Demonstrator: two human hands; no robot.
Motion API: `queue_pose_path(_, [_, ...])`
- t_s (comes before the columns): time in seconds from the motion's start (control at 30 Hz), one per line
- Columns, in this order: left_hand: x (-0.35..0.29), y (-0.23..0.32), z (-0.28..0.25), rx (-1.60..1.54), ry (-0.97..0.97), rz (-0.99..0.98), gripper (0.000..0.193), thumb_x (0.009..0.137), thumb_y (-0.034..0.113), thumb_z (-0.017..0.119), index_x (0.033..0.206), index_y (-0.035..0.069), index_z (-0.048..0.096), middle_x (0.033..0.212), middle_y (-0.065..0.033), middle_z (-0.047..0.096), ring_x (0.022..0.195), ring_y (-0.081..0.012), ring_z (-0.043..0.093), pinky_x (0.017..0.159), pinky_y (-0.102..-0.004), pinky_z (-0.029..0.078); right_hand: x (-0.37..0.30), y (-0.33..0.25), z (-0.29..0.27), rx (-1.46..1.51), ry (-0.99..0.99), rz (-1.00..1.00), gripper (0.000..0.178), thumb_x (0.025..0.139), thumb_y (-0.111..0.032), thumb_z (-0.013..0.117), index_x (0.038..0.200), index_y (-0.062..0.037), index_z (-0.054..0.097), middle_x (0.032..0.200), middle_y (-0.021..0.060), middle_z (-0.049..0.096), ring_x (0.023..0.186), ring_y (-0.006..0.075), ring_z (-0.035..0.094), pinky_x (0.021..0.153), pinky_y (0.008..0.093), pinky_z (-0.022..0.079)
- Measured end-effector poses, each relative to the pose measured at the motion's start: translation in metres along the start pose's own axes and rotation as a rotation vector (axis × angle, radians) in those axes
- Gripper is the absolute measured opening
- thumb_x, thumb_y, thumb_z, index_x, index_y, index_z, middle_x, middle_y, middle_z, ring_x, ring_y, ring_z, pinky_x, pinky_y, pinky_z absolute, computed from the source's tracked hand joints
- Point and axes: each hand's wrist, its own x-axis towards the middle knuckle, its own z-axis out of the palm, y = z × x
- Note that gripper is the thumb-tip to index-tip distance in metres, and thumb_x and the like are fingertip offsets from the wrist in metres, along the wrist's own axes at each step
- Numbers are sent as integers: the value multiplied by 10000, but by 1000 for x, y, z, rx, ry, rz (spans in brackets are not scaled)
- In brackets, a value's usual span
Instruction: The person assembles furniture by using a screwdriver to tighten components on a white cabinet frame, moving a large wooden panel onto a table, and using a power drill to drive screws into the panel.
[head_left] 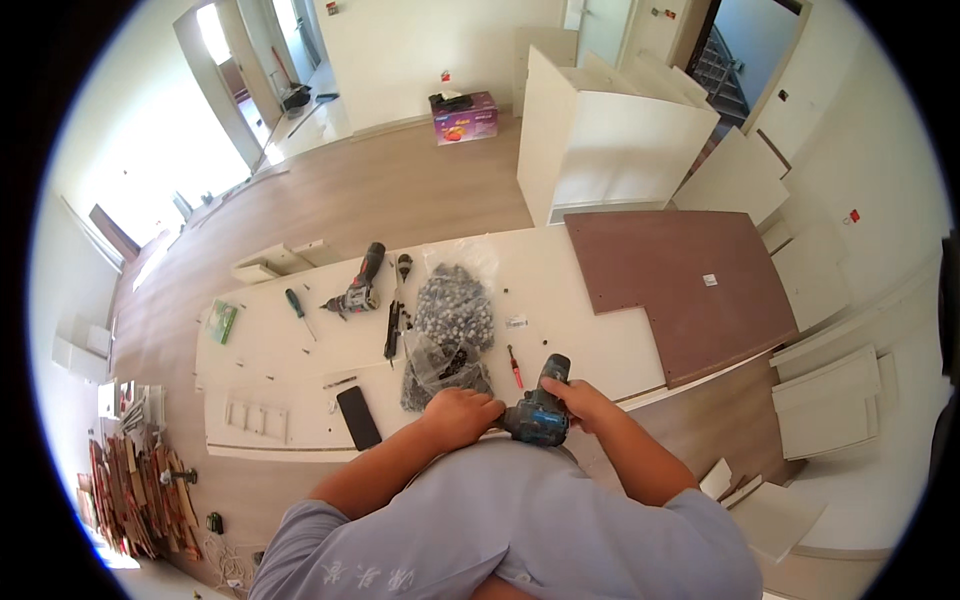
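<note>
Close against my body I hold a blue-and-black cordless drill (540, 420). My right hand (582, 402) is wrapped round its upright handle, on the right side. At the drill's nose my left hand (462, 416) is closed, its fingers curled at the chuck; anything small between them is hidden. Just beyond my left hand lie clear plastic bags of small dark and grey fittings (453, 310). A red-and-black screwdriver (515, 367) lies past the drill, and a black phone (358, 418) rests left of my left forearm.
A white panel (560, 290) serves as the work surface. On it are a second drill (358, 285), a green-handled screwdriver (299, 308), a green packet (222, 322) and a brown panel (690, 290). Beyond stand a white cabinet (620, 150) and a purple box (467, 120).
</note>
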Motion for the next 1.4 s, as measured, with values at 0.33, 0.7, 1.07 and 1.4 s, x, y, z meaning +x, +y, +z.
queue_pose_path(0.33, [-40,0,-16,-415,11,-139,405,850,280,795,1171,74,659,980,-157,717,935,-384,698,756,-487,557,-85,-17,16,-911,-296,-567,631,704,-69,812,1309,-37,637,1213,188,705,1151,374,667,1021,395,520])
queue_pose_path(0.7, [-68,-19,18,-317,259,-8,333,828,283,799,1052,81,658,885,-107,708,818,-323,708,685,-457,565,-38,21,48,-556,-315,-674,376,776,-73,788,1141,-14,722,1057,167,764,944,224,726,889,336,559])
queue_pose_path(1.07, [-192,-153,154,-296,318,-1044,191,981,231,640,1076,65,654,1059,-194,678,1008,-429,662,861,-515,541,-78,73,16,-17,-9,-514,348,774,-2,744,1119,-1,698,973,91,765,872,187,743,823,346,594])
queue_pose_path(1.4, [-147,-166,156,-128,422,-1093,272,903,180,736,1153,93,676,1112,-102,677,1069,-338,656,901,-473,551,-100,99,-2,-236,149,-587,288,801,36,738,1085,9,695,950,100,763,883,196,746,820,356,594])
